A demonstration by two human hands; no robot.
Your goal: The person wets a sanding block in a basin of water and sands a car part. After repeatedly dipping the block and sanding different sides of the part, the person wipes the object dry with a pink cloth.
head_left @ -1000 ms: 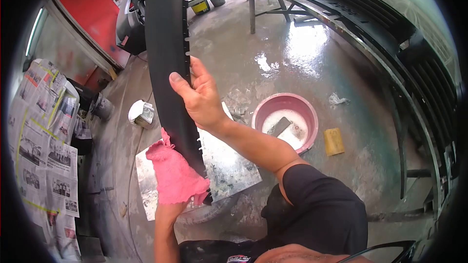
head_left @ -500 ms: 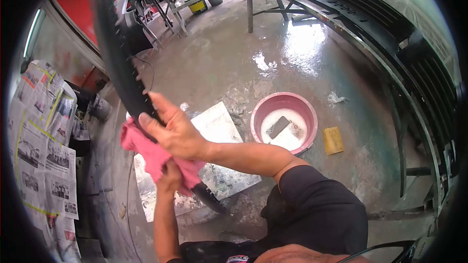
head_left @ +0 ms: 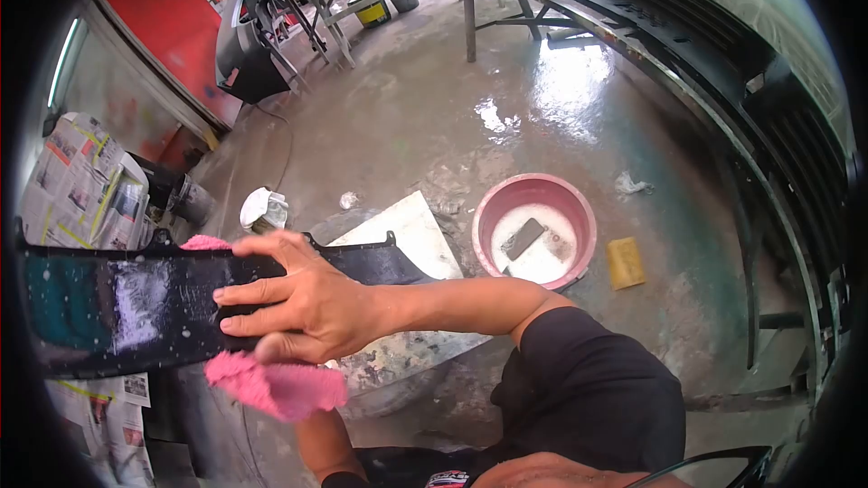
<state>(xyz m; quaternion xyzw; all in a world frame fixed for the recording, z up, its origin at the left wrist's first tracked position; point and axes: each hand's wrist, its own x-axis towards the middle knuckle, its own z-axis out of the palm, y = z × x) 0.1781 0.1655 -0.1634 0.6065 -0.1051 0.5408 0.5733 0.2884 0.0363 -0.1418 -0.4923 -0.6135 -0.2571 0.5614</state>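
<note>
Wiping a wet trim panel. We see the right hand (head_left: 298,303) closed over a long, glossy black plastic panel (head_left: 117,307), thumb on its upper edge and fingers laid along its water-beaded face. The panel is held level and clear of the wet concrete floor (head_left: 434,108), most of its length running out to the left of the grip. A fluffy pink cloth (head_left: 276,387) bulges out just below the grip and shows again at the panel's top edge, so we judge it wraps the rear face. The left forearm (head_left: 321,438) rises to it, but the left hand is hidden, and we cannot tell how it grips. We read the step as rubbing the panel; a further stroke calls for a firm right-hand hold. Beyond the grip, to its right, stand a round pink plastic basin (head_left: 579,217) and a yellow sponge (head_left: 624,262).
</note>
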